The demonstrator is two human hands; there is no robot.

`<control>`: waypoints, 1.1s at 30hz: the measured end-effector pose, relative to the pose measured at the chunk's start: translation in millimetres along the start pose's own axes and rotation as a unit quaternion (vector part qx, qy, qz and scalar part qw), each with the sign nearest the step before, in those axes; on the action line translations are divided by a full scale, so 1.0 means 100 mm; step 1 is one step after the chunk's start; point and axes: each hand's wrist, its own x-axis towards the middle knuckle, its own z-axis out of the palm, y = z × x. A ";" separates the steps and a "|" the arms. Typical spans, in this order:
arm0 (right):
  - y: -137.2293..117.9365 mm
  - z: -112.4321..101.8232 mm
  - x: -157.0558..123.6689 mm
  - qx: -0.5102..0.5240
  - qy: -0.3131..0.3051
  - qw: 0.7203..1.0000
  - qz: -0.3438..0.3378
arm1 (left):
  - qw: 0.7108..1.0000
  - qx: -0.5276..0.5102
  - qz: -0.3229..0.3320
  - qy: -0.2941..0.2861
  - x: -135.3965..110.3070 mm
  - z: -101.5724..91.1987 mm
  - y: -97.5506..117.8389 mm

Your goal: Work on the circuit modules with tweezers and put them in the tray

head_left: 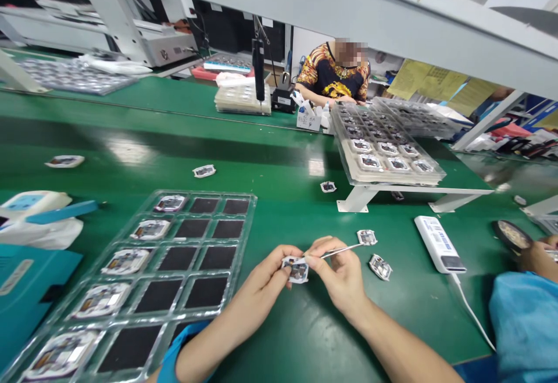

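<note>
My left hand [267, 278] pinches a small white-framed electronic module [299, 273] by its left side, above the green table. My right hand [344, 275] is closed on a pair of metal tweezers [343, 250]; their tips lie at the module's upper face, partly hidden by my fingers. Just right of my right hand, one loose module [367, 237] and another module [381, 267] lie on the table. Left of my hands, a clear tray [241, 255] has modules along its left column and dark pads in the other pockets.
Stacked trays [392, 176] of modules stand on a white-legged riser at the right. A white box-shaped device [439, 244] with a cable lies nearer. A co-worker [333, 75] sits opposite; another's blue sleeve [525, 325] is at the right. A teal case [32, 290] sits left.
</note>
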 end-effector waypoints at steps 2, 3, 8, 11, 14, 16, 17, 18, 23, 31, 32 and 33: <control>0.00 -0.01 0.00 -0.009 -0.004 1.000 -0.003 | 1.000 0.009 0.005 -0.013 -0.01 -0.02 0.01; 0.00 -0.02 0.00 -0.009 -0.005 1.000 -0.003 | 1.000 0.013 0.008 -0.019 -0.01 -0.03 0.02; 0.02 -0.03 0.01 0.004 -0.002 1.000 0.001 | 0.998 0.035 0.014 -0.046 -0.03 -0.06 0.07; 0.02 -0.03 0.02 0.005 -0.002 1.000 -0.002 | 0.998 0.042 0.005 -0.055 -0.03 -0.07 0.09; 0.02 -0.02 0.02 0.017 -0.007 1.000 -0.010 | 0.998 0.031 -0.003 -0.049 -0.02 -0.07 0.08; 0.03 -0.01 0.02 0.021 -0.009 1.000 -0.013 | 0.999 0.010 -0.009 -0.041 -0.01 -0.06 0.05; 0.03 -0.01 0.01 0.021 -0.009 1.000 -0.012 | 0.999 -0.007 -0.015 -0.035 0.00 -0.05 0.04; 0.03 -0.01 0.01 0.022 -0.006 1.000 -0.011 | 0.999 -0.026 -0.022 -0.027 0.00 -0.05 0.02; 0.06 -0.02 -0.01 0.043 0.047 0.998 -0.005 | 0.985 -0.153 -0.071 0.023 0.00 0.00 0.05; 0.07 -0.01 -0.01 0.034 0.052 0.998 0.011 | 0.973 -0.212 -0.077 0.041 -0.01 0.04 0.13; 0.07 0.00 -0.01 0.038 0.050 0.998 0.016 | 0.975 -0.205 -0.073 0.039 -0.02 0.04 0.12; 0.08 0.00 -0.01 0.044 0.048 0.998 0.023 | 0.977 -0.196 -0.070 0.036 -0.02 0.04 0.10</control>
